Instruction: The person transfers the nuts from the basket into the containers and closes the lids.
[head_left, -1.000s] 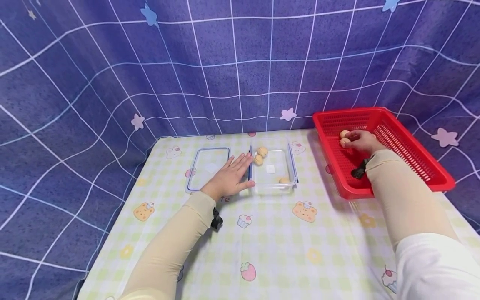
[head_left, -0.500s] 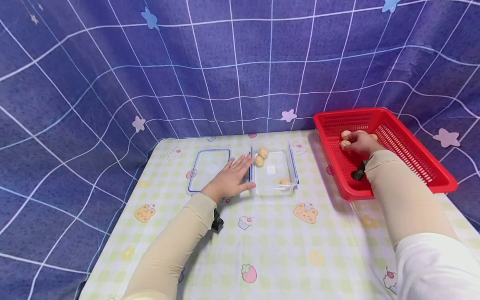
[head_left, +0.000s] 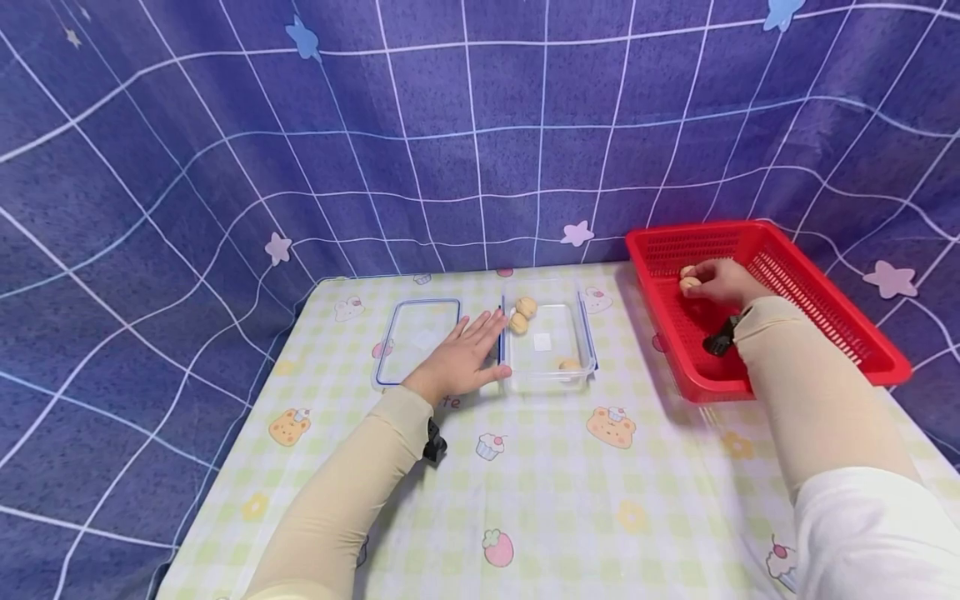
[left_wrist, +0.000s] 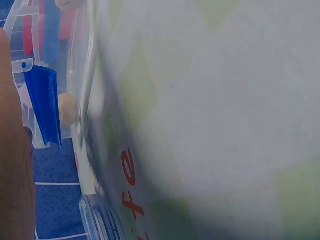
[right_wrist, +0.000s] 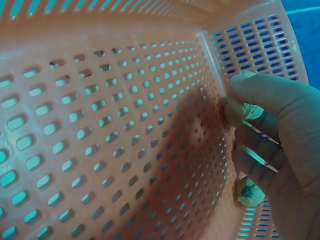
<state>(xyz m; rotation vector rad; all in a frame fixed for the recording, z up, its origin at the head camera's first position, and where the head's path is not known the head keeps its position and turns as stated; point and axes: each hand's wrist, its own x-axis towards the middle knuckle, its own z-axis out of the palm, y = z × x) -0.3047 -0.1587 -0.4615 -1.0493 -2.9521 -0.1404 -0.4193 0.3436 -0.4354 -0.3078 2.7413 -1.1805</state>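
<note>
My left hand lies with fingers spread at the left side of a clear plastic food container, fingertips right at its wall. Two walnuts sit together in its back left corner, and another walnut is near its front. In the left wrist view a blue locking clip hangs down beside that hand. Over at the right, my right hand reaches into a red plastic basket, its thumb and fingers pinching a walnut. Another walnut shows below the fingers in the right wrist view.
The container's clear lid with a blue seal lies flat to its left. A checked tablecloth covers the table, and a blue gridded curtain hangs behind it. The basket's slotted walls rise around the right hand.
My right hand has shifted only slightly inside the basket, and the walnuts that showed beyond it half a second ago are now hidden. The left hand stays in place by the container.
</note>
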